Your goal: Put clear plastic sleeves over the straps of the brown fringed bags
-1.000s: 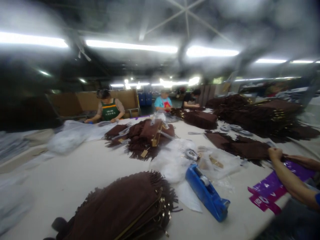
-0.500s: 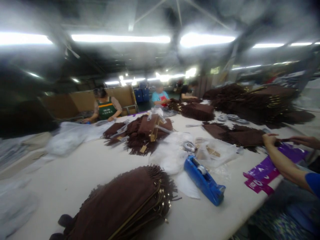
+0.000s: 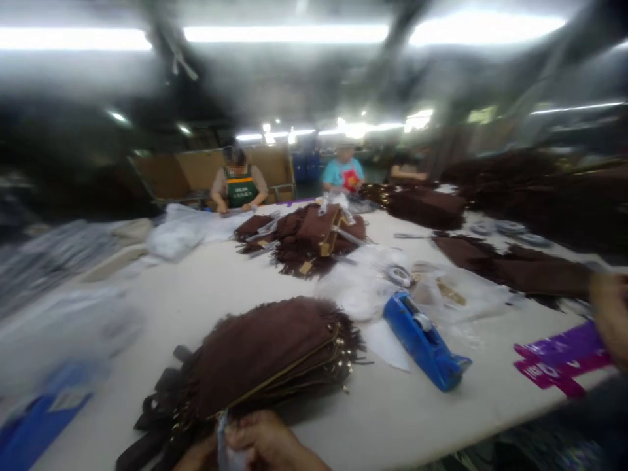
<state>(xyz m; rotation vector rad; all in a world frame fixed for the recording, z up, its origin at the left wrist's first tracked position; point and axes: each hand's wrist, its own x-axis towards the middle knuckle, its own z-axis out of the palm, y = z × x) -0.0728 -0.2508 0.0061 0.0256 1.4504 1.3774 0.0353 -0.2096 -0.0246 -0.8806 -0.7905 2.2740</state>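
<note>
A stack of brown fringed suede bags (image 3: 275, 350) with gold zips lies on the white table (image 3: 206, 288) right before me. At the bottom edge my right hand (image 3: 267, 445) has its fingers curled, pinching a pale thin piece (image 3: 222, 439) at the stack's near edge. Just left of it, only a sliver of my left hand (image 3: 193, 459) shows, touching the same spot; its fingers are hidden. Dark straps (image 3: 157, 409) trail from the stack's left side.
A blue tape dispenser (image 3: 426, 341) and clear plastic bags (image 3: 363, 288) lie to the right. A co-worker's blurred hand (image 3: 611, 314) hovers over purple cards (image 3: 559, 356). More brown bag piles (image 3: 309, 239) fill the far table, where other people (image 3: 239, 186) work.
The view has tipped down and shifted right. My hands have come into view at the near edge of the brown stack. The co-worker's arm has drawn back toward the right edge.
</note>
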